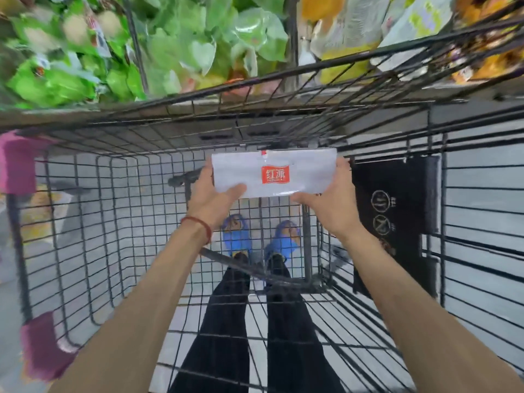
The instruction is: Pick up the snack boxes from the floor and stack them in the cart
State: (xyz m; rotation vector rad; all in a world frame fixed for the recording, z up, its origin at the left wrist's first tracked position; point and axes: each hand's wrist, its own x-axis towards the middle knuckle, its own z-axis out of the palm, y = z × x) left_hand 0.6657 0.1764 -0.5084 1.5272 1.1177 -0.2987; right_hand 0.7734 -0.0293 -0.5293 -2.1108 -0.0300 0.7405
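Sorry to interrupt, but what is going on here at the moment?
A person holds a white snack box with both hands, the left hand at its left end and the right hand at its right end, inside the black wire cart. It is not yet set down. Green snack bags fill the shelf beyond.

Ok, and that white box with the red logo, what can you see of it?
The snack box is a flat white rectangle, seemingly glossy cardboard, with a red logo bearing white characters mid-face and a small red mark at its top edge. It looks closed. It is held long side across, inside the wire cart, off its floor. The left hand grips its left end, the right hand its right end, thumbs at the near edge; nothing else touches it.
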